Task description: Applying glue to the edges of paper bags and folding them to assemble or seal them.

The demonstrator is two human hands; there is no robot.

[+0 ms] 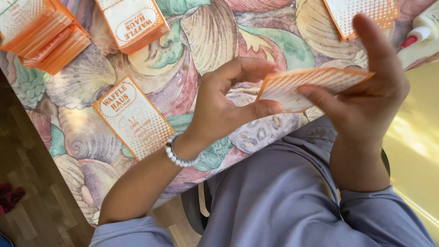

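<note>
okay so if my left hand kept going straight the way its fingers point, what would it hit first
Most likely the orange-and-white card it already pinches: the left hand points rightward at the card's near edge. Beyond that sits the right hand, gripping the card's other end. Depth is hard to judge.

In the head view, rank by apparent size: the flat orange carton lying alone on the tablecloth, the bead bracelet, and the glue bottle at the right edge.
1. Flat orange carton, clearly largest.
2. Glue bottle, though the frame cuts it off, so its full size is unsure.
3. Bead bracelet, smallest.

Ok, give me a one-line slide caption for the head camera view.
Both hands, left hand and right hand, hold a flat orange-and-white carton above a shell-patterned tablecloth.
</note>
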